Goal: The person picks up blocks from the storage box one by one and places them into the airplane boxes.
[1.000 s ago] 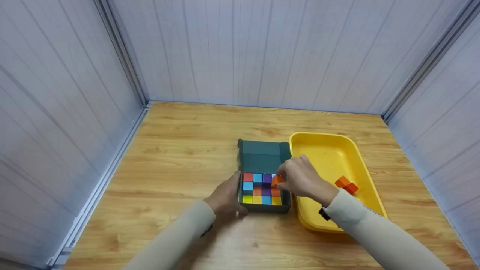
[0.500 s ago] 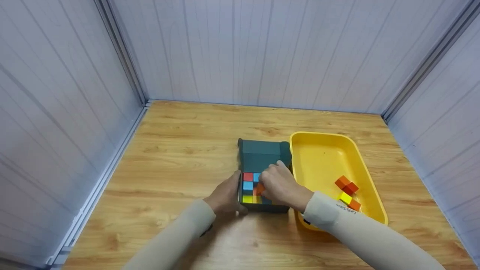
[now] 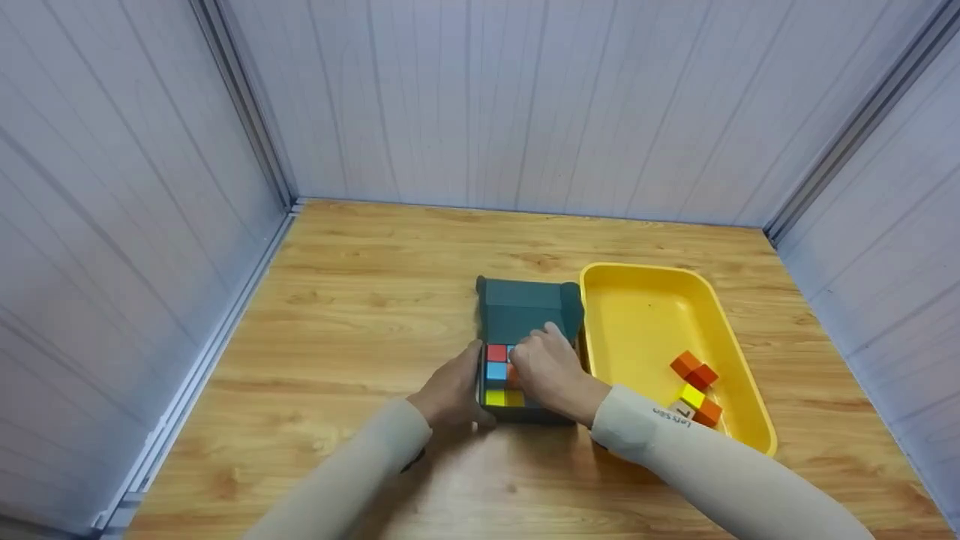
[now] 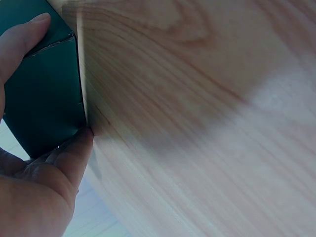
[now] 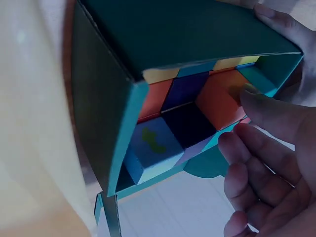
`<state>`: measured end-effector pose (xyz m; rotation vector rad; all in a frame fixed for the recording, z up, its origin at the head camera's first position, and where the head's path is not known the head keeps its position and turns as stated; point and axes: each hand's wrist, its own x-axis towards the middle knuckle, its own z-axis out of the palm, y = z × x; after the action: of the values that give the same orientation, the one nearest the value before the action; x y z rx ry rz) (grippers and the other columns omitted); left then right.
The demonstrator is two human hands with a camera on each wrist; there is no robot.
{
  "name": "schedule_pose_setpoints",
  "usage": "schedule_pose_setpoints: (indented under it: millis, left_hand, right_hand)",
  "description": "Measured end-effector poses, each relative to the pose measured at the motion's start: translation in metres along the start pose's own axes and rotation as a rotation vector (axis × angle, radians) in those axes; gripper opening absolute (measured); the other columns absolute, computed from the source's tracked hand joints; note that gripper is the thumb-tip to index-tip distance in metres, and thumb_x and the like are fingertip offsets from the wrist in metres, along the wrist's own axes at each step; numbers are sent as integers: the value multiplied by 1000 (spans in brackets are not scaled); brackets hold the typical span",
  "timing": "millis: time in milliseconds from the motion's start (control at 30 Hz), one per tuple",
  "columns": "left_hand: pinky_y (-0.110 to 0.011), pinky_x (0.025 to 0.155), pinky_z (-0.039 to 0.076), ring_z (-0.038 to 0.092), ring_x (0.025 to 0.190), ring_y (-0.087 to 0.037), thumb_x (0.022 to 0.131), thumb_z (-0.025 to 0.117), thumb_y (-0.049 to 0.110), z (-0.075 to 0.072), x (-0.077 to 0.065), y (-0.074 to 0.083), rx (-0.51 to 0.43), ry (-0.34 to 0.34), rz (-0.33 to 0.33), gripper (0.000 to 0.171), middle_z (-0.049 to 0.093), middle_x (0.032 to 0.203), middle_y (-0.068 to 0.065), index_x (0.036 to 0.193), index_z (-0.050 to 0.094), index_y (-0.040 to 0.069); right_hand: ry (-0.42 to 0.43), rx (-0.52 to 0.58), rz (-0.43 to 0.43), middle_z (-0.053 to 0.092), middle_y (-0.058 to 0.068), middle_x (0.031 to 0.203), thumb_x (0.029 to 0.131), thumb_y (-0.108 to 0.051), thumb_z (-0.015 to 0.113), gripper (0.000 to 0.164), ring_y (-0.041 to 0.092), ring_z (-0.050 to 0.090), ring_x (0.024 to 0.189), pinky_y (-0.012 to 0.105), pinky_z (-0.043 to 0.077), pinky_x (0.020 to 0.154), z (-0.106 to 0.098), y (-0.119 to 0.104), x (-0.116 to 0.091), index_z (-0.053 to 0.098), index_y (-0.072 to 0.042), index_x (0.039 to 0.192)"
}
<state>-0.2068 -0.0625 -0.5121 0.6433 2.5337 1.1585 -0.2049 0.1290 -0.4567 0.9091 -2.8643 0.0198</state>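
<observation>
A dark green box [image 3: 493, 412] with its lid [image 3: 521, 304] folded back holds rows of coloured cubes. My left hand [image 3: 450, 390] grips the box at its left side, thumb on the near wall, as the left wrist view also shows. Inside the box, my right hand [image 3: 551, 371] pinches an orange cube [image 5: 222, 98] between thumb and fingers. That cube sits low among the others, beside a dark purple cube [image 5: 190, 123]; a light blue cube [image 5: 153, 143] with a yellow-green mark is at the box's end. In the head view my right hand hides most of the right-hand cubes.
Right of the box stands a yellow tray [image 3: 637, 322], close against the lid. Several loose cubes lie in it, among them a yellow cube [image 3: 691, 395] and an orange cube [image 3: 685, 364]. Pale panel walls [image 3: 517, 105] enclose the wooden table [image 3: 360, 292].
My right hand has moved left and nearer with the orange cube, from the box's back right to its middle. More cubes in the tray show beside the sleeve. The left hand stays put.
</observation>
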Motion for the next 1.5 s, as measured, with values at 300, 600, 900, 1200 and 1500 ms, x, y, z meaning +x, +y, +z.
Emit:
schedule_pose_setpoints:
  millis: [300, 600, 900, 1200, 1500]
  left_hand:
    - [-41, 115, 40, 53, 118, -20, 62, 100, 11, -1, 0, 1, -14, -11, -43, 105, 57, 134, 0, 144, 35, 18]
    - [-44, 117, 37, 52, 127, -21, 61, 100, 13, -1, 0, 1, -2, -20, -74, 113, 54, 142, 0, 150, 31, 19]
    - [-43, 117, 36, 50, 128, -19, 61, 101, 14, -1, 1, 2, 0, -21, -82, 117, 52, 144, 2, 153, 28, 22]
    - [-44, 116, 38, 51, 126, -21, 61, 100, 9, -1, -1, 3, -11, -11, -47, 115, 54, 141, 0, 152, 30, 18]
    - [-44, 116, 38, 51, 125, -21, 60, 100, 11, -2, 0, 5, -16, -12, -58, 117, 54, 141, 0, 153, 29, 18]
  right_hand:
    - [-79, 92, 127, 68, -2, 71, 84, -40, 85, 31, 18, 51, 70, 35, 34, 68, -22, 14, -7, 81, -10, 90]
    - [-50, 149, 256, 74, 1, 80, 88, -38, 82, 26, 19, 57, 68, 37, 45, 73, -39, 58, -28, 81, -11, 89]
    - [-3, 187, 363, 77, 11, 90, 86, -34, 83, 30, 27, 68, 77, 46, 56, 77, -43, 104, -51, 81, -5, 91]
    - [-27, 218, 447, 76, 20, 102, 86, -30, 83, 32, 34, 70, 82, 55, 57, 79, -40, 143, -70, 79, 0, 98]
    - [-115, 238, 560, 71, 28, 113, 87, -31, 81, 44, 34, 68, 81, 55, 57, 76, -33, 179, -89, 75, 6, 109]
